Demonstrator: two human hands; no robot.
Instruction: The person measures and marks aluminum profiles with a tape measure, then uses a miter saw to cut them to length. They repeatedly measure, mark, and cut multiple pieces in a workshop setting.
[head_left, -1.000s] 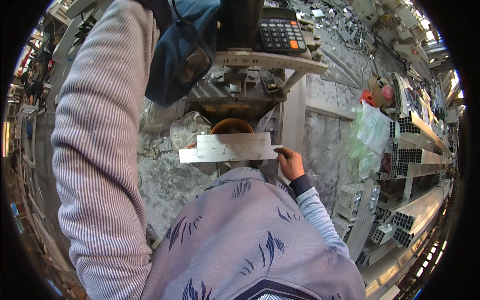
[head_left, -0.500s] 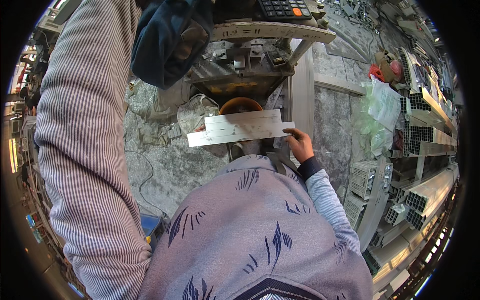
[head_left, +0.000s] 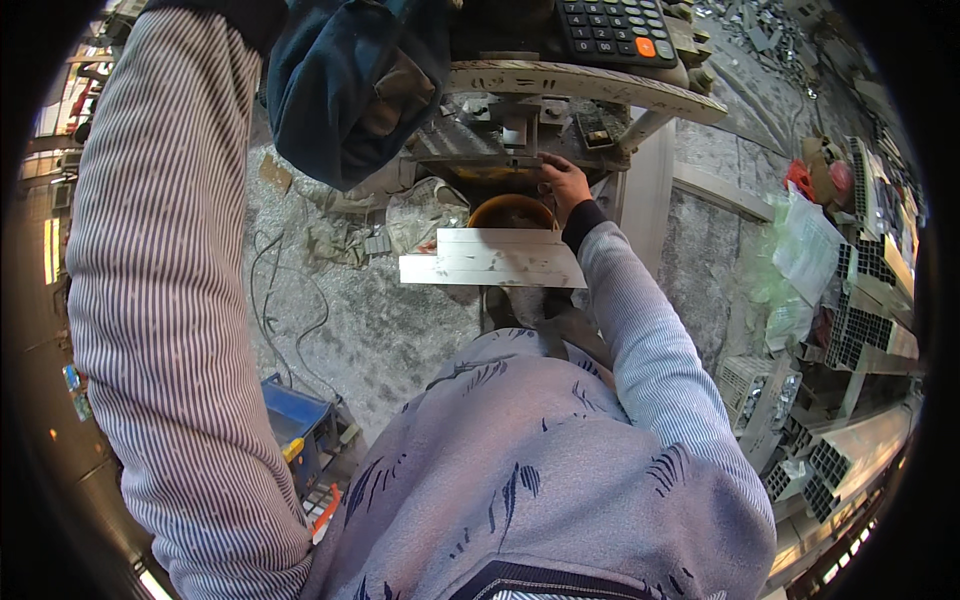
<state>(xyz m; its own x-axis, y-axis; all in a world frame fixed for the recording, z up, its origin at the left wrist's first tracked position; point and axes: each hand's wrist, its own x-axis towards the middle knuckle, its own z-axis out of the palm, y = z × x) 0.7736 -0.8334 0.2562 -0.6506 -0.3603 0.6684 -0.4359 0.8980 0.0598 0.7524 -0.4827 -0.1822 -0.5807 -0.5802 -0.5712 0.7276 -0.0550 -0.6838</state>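
My right hand (head_left: pixel 565 185) reaches forward to the metal machine (head_left: pixel 500 130) under a curved work table (head_left: pixel 600 85). Its fingertips touch a metal part there, and I cannot make out a grip. Two flat silvery aluminium pieces (head_left: pixel 490 258) lie side by side just below that hand, apart from it, in front of my patterned grey shirt. An orange round rim (head_left: pixel 510 208) shows behind them. My left arm in a striped sleeve (head_left: pixel 170 300) rises along the left side; its hand is out of the picture at the top.
A dark blue cloth (head_left: pixel 350 90) hangs at the upper left of the machine. A calculator (head_left: pixel 610 25) lies on the table. A blue box (head_left: pixel 300 425) and cables (head_left: pixel 290 300) are on the littered floor. Stacked aluminium profiles (head_left: pixel 860 320) and plastic bags (head_left: pixel 810 250) fill the right.
My right hand let go of the right end of the aluminium pieces and moved up to the machine. The pieces now lie still below it.
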